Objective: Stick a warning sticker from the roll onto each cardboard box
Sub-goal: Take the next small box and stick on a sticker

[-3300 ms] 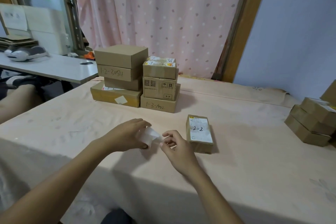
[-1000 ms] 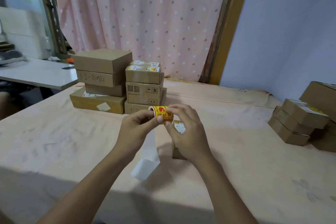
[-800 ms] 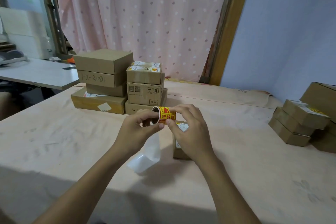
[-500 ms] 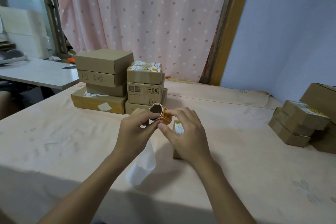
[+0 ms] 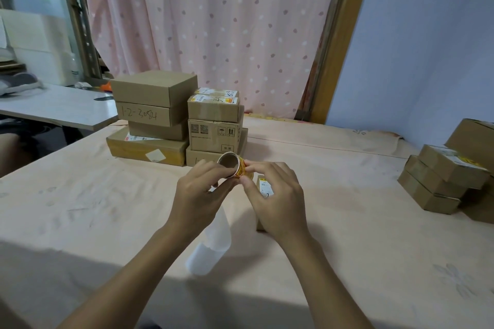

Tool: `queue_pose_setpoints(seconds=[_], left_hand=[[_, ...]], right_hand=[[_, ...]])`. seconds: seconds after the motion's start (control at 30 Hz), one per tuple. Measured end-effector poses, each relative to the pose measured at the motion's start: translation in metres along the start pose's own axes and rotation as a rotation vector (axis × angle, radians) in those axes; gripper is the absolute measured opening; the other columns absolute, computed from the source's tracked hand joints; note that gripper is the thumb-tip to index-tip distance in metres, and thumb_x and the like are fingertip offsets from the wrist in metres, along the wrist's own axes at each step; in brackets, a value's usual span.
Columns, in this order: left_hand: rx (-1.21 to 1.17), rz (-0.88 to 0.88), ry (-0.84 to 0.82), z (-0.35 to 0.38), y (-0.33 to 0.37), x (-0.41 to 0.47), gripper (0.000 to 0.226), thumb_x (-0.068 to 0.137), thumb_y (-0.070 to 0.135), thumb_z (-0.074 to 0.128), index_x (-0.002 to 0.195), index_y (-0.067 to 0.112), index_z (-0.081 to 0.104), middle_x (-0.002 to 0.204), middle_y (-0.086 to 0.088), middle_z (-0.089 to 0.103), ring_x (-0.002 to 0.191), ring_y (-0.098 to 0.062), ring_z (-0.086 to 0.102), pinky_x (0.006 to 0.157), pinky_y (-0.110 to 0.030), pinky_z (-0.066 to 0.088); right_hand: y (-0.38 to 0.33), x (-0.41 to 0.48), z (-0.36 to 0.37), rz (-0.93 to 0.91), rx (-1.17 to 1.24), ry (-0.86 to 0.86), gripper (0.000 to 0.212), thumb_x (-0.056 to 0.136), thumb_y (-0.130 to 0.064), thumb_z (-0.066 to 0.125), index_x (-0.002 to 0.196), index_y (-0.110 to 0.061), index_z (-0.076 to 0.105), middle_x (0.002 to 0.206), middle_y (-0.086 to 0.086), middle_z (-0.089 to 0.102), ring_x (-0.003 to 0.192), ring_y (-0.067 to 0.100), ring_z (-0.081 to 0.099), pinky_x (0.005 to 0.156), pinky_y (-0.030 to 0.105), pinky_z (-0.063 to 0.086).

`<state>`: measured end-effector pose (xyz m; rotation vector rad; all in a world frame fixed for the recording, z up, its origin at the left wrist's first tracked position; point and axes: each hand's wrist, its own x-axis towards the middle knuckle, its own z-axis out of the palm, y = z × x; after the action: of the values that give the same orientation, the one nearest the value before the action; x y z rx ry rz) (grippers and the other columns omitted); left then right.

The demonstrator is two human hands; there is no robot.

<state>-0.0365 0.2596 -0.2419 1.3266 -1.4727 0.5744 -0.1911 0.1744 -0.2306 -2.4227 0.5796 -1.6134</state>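
Pinching the yellow-red sticker roll [image 5: 235, 167] between left hand [image 5: 199, 195] and right hand [image 5: 278, 200]; white liner [image 5: 211, 246] dangles.

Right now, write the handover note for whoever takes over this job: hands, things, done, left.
The left hand grips the sticker roll above the table. The right hand pinches the roll's outer edge. The backing strip hangs below the roll. The small box lies just behind the right hand.
Done: yellow labels show on boxes in the middle stack and the right stack.
Left: peel a sticker, put it on the small box, then the plain boxes of the left stack.
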Motion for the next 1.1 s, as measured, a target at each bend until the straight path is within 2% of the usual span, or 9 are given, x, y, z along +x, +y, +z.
queue_pose_setpoints(seconds=[0.1,0.27,0.43,0.53,0.63,0.73,0.83,0.93,1.1], left_hand=[[0.027,0.034,0.017,0.003,-0.001,-0.001,0.019,0.086,0.017,0.076,0.102,0.006,0.077,0.092,-0.003,0.073,0.076,-0.020,0.061,0.061,-0.025,0.051],[0.041,0.050,0.025,0.007,-0.004,-0.002,0.022,0.090,0.024,0.073,0.102,0.007,0.078,0.093,-0.002,0.073,0.076,-0.019,0.061,0.061,-0.025,0.052],[0.021,0.002,0.003,0.006,-0.006,-0.003,0.024,0.089,0.027,0.071,0.102,0.008,0.077,0.096,-0.003,0.074,0.081,-0.017,0.062,0.067,-0.021,0.051],[-0.037,-0.068,-0.010,0.004,-0.006,-0.003,0.020,0.087,0.023,0.075,0.101,0.009,0.077,0.097,0.001,0.073,0.082,-0.015,0.062,0.069,-0.023,0.052],[-0.139,-0.181,0.009,0.001,-0.008,-0.001,0.012,0.086,0.014,0.076,0.097,0.011,0.076,0.092,0.006,0.071,0.082,-0.011,0.061,0.071,-0.019,0.049],[-0.158,-0.317,-0.009,0.000,-0.012,0.000,0.013,0.085,0.007,0.078,0.096,0.012,0.075,0.093,0.003,0.071,0.085,-0.014,0.064,0.073,-0.018,0.050],[-0.109,-0.380,-0.043,-0.002,-0.026,-0.004,0.015,0.085,0.007,0.077,0.098,0.015,0.073,0.096,0.006,0.070,0.090,-0.008,0.063,0.074,-0.014,0.049],[-0.021,-0.400,-0.068,-0.007,-0.042,-0.008,0.020,0.084,0.007,0.078,0.101,0.013,0.071,0.099,0.005,0.069,0.089,-0.008,0.062,0.076,-0.023,0.051],[0.125,-0.523,-0.187,-0.011,-0.071,-0.027,0.018,0.086,0.010,0.077,0.102,0.011,0.070,0.099,0.002,0.066,0.090,-0.021,0.062,0.077,-0.033,0.048]], right_hand=[[-0.002,-0.001,0.002,0.003,0.003,-0.020,0.028,0.088,-0.043,0.072,0.105,-0.020,0.072,0.111,-0.011,0.073,0.103,0.012,0.063,0.088,0.033,0.053],[-0.001,-0.001,0.002,0.025,0.027,0.013,0.020,0.089,-0.036,0.069,0.101,-0.021,0.073,0.109,-0.012,0.074,0.101,0.012,0.064,0.083,0.040,0.056],[0.001,-0.002,0.000,0.020,0.006,0.015,0.012,0.089,-0.028,0.073,0.098,-0.020,0.074,0.108,-0.010,0.075,0.099,0.011,0.065,0.081,0.038,0.058],[0.005,0.002,-0.005,0.037,0.001,0.036,0.006,0.089,-0.024,0.073,0.091,-0.018,0.075,0.104,-0.009,0.070,0.100,0.010,0.060,0.082,0.023,0.052],[0.010,0.006,-0.014,0.122,0.012,0.083,0.004,0.086,-0.023,0.072,0.083,-0.020,0.074,0.090,-0.015,0.056,0.088,0.006,0.055,0.075,0.012,0.043],[0.016,0.007,-0.024,0.243,0.116,0.059,0.020,0.085,-0.012,0.076,0.079,-0.031,0.072,0.078,-0.018,0.065,0.076,0.010,0.060,0.067,0.019,0.047],[0.021,0.008,-0.031,0.429,0.246,0.048,0.028,0.087,-0.012,0.076,0.078,-0.037,0.070,0.078,-0.016,0.072,0.074,0.008,0.062,0.068,0.016,0.045],[0.028,0.007,-0.034,0.568,0.344,0.072,0.017,0.087,-0.012,0.076,0.081,-0.028,0.075,0.079,-0.016,0.073,0.071,0.004,0.062,0.068,0.016,0.047],[0.038,0.002,-0.032,0.670,0.421,0.064,0.018,0.089,-0.010,0.075,0.086,-0.028,0.074,0.084,-0.016,0.074,0.078,0.006,0.067,0.071,0.023,0.053]])
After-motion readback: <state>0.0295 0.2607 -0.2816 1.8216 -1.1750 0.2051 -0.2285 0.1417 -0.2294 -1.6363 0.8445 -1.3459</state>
